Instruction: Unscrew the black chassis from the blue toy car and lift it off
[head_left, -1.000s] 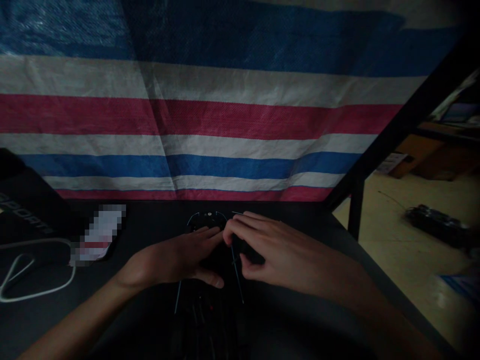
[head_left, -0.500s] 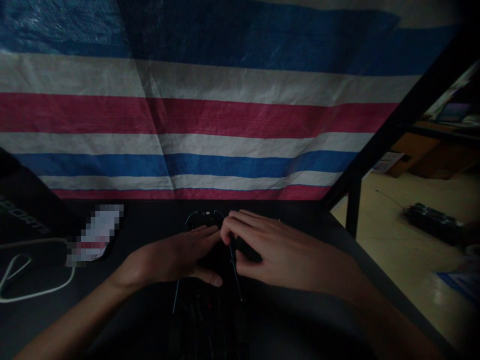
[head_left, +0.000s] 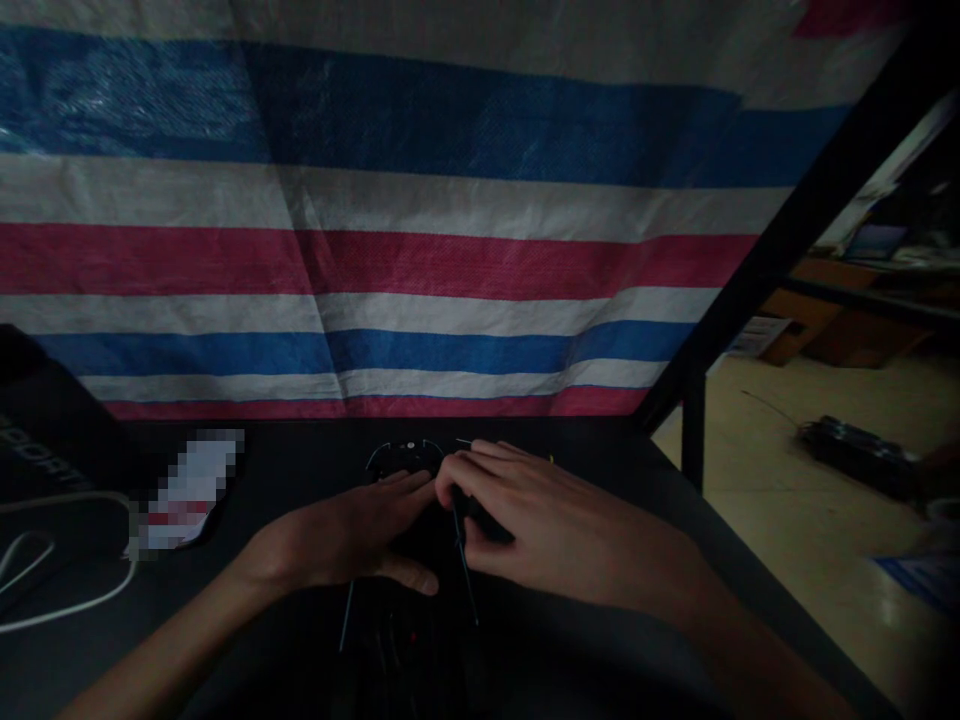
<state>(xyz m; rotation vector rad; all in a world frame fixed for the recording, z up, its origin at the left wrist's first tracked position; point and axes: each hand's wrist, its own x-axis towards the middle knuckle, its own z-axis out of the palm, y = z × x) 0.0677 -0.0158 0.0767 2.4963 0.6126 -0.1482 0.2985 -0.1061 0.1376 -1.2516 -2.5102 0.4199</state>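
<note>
In the dim middle of the head view lies a long black device with thin pale-blue edge lines (head_left: 405, 452) and small round fittings at its far end. My left hand (head_left: 341, 535) lies flat across it, fingers stretched out and thumb apart. Over its right side, my right hand (head_left: 547, 520) has curled fingers with the index fingertip close to my left fingertips. A thin pale tip shows beyond the right knuckles, and a small yellow spot shows behind that hand. What the right fingers hold is hidden. The near part of the device is too dark to make out.
The dark tabletop (head_left: 300, 450) carries a blurred-out flat item (head_left: 191, 490) and a white cable (head_left: 82, 610) at left, beside a black box with lettering (head_left: 52, 440). A striped tarp (head_left: 450, 260) hangs behind. To the right are a black frame post (head_left: 694, 430) and objects on the floor.
The view has tilted slightly upward, so the tarp and table sit lower in the picture. Both hands keep nearly the same pose on the device. The thin pale tip and yellow spot show more clearly.
</note>
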